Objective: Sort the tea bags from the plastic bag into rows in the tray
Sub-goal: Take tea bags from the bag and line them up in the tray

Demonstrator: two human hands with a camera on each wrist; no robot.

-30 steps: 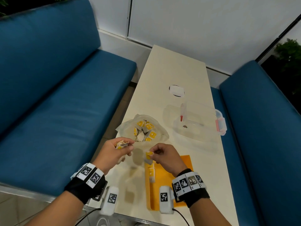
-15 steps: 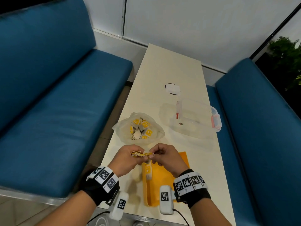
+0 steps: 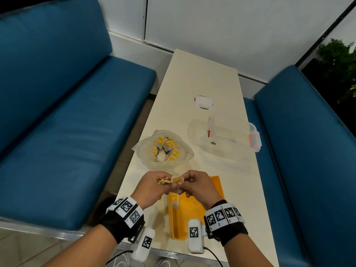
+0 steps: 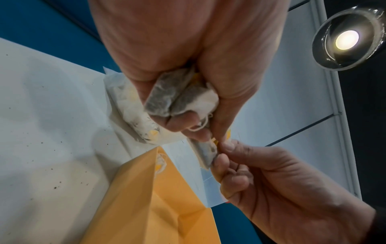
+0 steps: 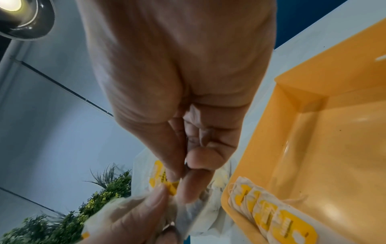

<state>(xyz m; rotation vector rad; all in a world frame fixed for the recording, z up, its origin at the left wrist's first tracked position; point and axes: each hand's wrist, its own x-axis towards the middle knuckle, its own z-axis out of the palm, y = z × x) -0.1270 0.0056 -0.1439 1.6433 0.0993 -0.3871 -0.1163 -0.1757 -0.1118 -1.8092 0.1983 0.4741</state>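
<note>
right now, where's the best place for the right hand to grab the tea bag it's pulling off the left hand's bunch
By the yellow tag, pinched from the right, where the right hand already meets it. The left hand grips the bunch of soft pouches with tangled strings; the flat, stiff tag sticks out toward the right and probably won't tear like the paper.

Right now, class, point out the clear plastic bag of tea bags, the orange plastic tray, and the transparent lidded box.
clear plastic bag (image 3: 143, 151), head view, on its bare left wall.
orange plastic tray (image 3: 194, 207), head view, on its bare floor.
transparent lidded box (image 3: 231, 132), head view, on its clear top.
</note>
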